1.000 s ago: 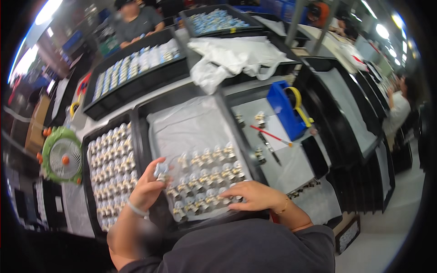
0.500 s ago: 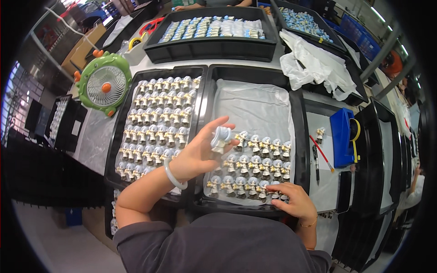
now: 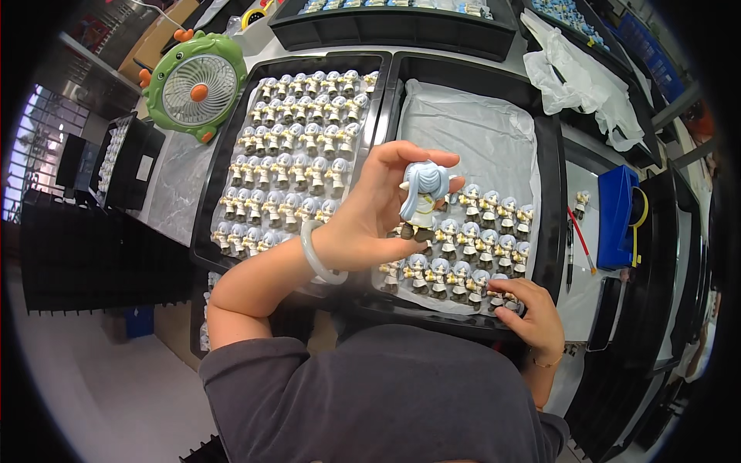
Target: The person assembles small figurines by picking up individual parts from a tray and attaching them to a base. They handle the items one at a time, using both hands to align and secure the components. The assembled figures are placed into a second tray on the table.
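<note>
My left hand (image 3: 370, 212) is raised over the right-hand tray, its thumb and fingers closed on a figurine (image 3: 421, 197). The figurine stands upright in the grip, with long pale-blue hair, a white outfit and dark boots. At the near right corner of that tray, my right hand (image 3: 531, 315) rests low, thumb and fingers apart. Its fingertips lie at a figurine (image 3: 500, 293) in the front row and partly cover it. More figurines of the same kind lie in rows (image 3: 460, 279) on the white lining of the black tray (image 3: 549, 177).
A second black tray (image 3: 202, 224) at left holds several rows of figurines. Beyond it stands a green fan (image 3: 193, 89). A blue tape dispenser (image 3: 617, 220), a red brush (image 3: 582, 239), a black pen (image 3: 570, 258) and one figurine (image 3: 582, 204) lie at right. Another tray (image 3: 394, 31) is behind.
My view has shifted, so the trays sit higher. The figurine in my left hand has turned and now shows its hair and side more clearly. My right hand stays at the front row.
</note>
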{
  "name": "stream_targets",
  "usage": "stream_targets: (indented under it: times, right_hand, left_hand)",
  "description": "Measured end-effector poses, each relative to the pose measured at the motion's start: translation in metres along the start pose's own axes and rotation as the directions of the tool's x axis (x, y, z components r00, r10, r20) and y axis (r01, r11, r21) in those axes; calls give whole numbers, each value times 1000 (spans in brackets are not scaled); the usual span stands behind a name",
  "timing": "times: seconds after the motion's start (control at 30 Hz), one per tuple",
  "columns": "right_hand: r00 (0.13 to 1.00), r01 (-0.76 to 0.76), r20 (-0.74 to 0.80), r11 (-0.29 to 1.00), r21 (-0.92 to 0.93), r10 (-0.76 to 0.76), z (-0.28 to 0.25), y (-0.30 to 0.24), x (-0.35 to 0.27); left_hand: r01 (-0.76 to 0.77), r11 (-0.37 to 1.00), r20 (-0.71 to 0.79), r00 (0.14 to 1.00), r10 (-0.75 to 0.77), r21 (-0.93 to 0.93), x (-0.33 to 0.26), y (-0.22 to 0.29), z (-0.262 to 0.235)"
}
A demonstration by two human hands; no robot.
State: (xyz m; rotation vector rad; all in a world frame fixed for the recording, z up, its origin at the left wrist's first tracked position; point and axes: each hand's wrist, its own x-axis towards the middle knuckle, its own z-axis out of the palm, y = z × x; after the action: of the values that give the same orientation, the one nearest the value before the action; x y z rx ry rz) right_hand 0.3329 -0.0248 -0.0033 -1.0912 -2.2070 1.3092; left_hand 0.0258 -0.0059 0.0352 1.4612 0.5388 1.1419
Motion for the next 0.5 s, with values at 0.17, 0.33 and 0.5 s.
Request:
stream_targets:
  times: [0.17, 0.33, 0.5]
  right_hand:
    - [1000, 15, 0, 1000, -7, -15, -1, -1, 1]
    - [1000, 6, 7, 1000, -7, -6, -1, -1, 1]
    - [1000, 11, 10, 1000, -9, -11, 0, 1, 1]
  left_hand:
    - [-47, 988, 23, 999, 44, 150, 1, 0, -3]
    - [-123, 965, 50, 992, 115, 231, 1, 0, -4]
    - [-177, 944, 61, 984, 166, 280, -2, -6, -3]
